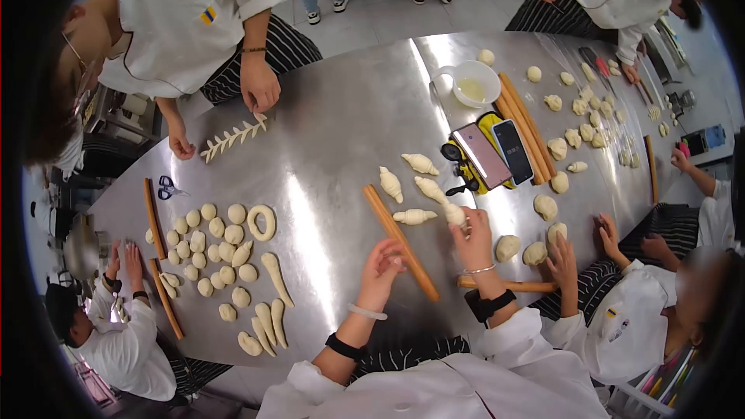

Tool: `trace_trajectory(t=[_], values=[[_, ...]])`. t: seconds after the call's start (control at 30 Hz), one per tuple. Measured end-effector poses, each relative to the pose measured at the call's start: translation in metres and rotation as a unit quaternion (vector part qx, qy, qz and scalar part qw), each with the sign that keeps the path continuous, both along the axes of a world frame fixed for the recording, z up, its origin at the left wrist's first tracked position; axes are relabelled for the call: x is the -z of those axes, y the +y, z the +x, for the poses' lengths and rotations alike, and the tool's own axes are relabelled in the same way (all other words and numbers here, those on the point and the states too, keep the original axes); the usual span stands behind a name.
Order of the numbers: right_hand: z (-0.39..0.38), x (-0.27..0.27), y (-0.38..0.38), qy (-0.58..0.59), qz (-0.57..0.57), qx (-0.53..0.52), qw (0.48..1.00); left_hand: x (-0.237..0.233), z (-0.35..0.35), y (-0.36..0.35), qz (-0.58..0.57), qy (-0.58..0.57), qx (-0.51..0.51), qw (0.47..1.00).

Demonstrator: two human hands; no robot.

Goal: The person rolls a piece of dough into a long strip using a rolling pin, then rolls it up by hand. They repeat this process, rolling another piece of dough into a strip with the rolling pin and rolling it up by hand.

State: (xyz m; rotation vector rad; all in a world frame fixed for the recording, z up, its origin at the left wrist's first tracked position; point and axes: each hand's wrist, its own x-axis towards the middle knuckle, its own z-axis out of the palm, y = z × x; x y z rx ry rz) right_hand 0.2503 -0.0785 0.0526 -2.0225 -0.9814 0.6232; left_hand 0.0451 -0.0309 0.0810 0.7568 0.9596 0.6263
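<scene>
My left hand (380, 268) hovers above the steel table near the front edge, fingers loosely curled, beside a long wooden rolling pin (402, 242). Nothing shows between its fingers. In my right hand (473, 244) is a rolled dough piece (455, 216), pinched by the fingertips at its near end. Around it lie shaped dough rolls: one (415, 217) to the left, one (390, 185) farther left, one (421, 164) at the back, and one (430, 190) close to the held piece.
Two phones (482, 157) and a white bowl (476, 84) stand beyond my right hand. Dough balls (508, 248) lie to the right, near a co-worker's hand (563, 264). More dough balls (226, 251) are at left. Another co-worker's hands (260, 87) are at a braided dough strip (233, 140).
</scene>
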Motion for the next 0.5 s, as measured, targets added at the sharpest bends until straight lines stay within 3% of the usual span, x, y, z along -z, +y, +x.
trace_trajectory(t=[0.1,0.13,0.2,0.23,0.27,0.3,0.33,0.4,0.5], values=[[0.026,0.051,0.019,-0.181,0.014,-0.001,0.983,0.016,-0.039,-0.009,0.032,0.062,-0.021,0.997],[0.029,0.052,0.027,-0.175,-0.029,-0.017,0.984,0.021,-0.061,-0.019,0.047,0.087,-0.027,0.995],[0.034,0.066,0.029,-0.259,-0.051,-0.032,0.964,0.018,-0.104,-0.038,0.050,0.143,-0.107,0.983],[0.038,0.069,0.024,-0.329,-0.003,-0.038,0.944,0.016,-0.126,-0.045,0.153,0.278,-0.117,0.941],[0.031,0.048,0.021,-0.323,-0.023,-0.023,0.946,0.017,-0.147,-0.049,0.251,0.401,-0.112,0.874],[0.018,0.025,0.014,-0.279,-0.025,-0.043,0.959,0.018,-0.172,-0.053,0.342,0.514,-0.145,0.773],[0.000,0.020,0.008,-0.275,-0.021,-0.051,0.960,0.012,-0.195,-0.055,0.342,0.569,-0.165,0.729],[-0.032,0.009,-0.010,-0.065,-0.140,-0.155,0.976,0.016,-0.229,-0.056,0.315,0.605,-0.187,0.707],[-0.086,0.025,-0.024,-0.221,-0.066,-0.213,0.949,0.026,-0.243,-0.046,0.390,0.592,-0.139,0.692]])
